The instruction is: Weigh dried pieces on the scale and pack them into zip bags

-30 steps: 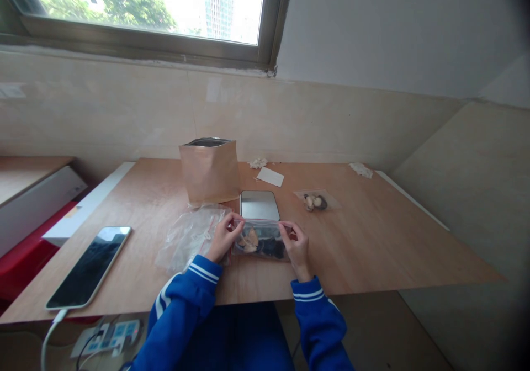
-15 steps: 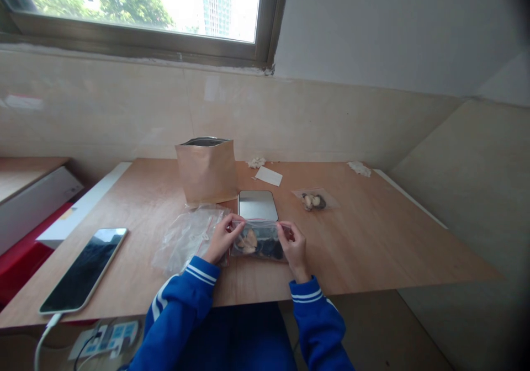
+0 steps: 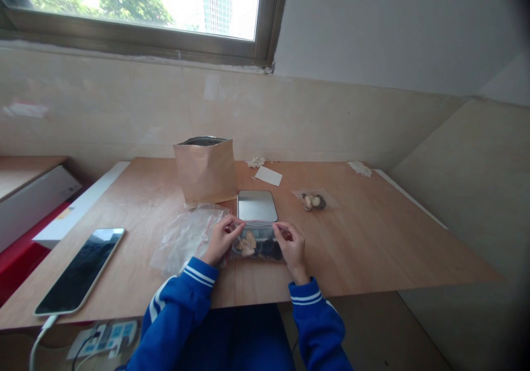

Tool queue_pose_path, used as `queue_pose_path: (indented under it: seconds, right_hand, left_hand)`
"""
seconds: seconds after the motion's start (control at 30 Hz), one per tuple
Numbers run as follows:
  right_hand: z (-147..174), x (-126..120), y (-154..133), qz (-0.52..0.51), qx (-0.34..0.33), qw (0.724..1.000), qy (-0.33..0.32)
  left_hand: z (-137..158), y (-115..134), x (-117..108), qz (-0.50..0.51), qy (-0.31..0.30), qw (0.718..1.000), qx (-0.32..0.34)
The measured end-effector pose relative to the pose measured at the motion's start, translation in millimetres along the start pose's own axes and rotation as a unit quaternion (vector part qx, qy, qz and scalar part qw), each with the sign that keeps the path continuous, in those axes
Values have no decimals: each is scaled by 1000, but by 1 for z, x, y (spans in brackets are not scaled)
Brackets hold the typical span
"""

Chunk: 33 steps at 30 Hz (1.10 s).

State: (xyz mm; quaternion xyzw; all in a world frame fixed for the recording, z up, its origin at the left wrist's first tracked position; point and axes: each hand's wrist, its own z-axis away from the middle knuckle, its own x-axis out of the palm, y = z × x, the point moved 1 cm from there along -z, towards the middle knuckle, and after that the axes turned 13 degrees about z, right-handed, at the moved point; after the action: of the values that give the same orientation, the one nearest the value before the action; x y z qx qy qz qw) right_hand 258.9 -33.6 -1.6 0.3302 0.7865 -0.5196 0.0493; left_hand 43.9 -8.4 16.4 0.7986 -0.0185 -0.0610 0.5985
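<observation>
Compared with the earlier frames, the fingertips of the right hand (image 3: 293,248) sit a little further left along the top edge of the clear bag (image 3: 259,235), so the gap between the two hands is narrower; the left hand (image 3: 219,242) stays at the bag's left end. Both hands are closed in a thumb-and-finger pinch on that edge. The bag is at the near part of the wooden surface (image 3: 372,238), just before the silver-topped slab (image 3: 257,205), wide and see-through, with pale tan pieces (image 3: 247,244) at left and blackish ones (image 3: 270,249) at right.
</observation>
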Motion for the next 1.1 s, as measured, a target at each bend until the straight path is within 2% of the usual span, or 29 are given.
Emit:
queue_pose_path:
  seconds: [0.13, 0.37, 0.7, 1.1]
  right_hand:
    - [1, 1, 2, 13, -4, 1000, 9]
    - [0, 1, 1, -40, 21, 999, -6]
    - [-2, 2, -4, -84, 1, 995, -62]
    - [-2, -1, -9, -55, 7, 998, -39]
  left_hand:
    - [0, 0, 1, -4, 2, 1000, -3]
    - [0, 0, 2, 36, -26, 998, -35]
    - [3, -2, 3, 35, -41, 998, -10]
    - [2, -3, 5, 11, -38, 999, 12]
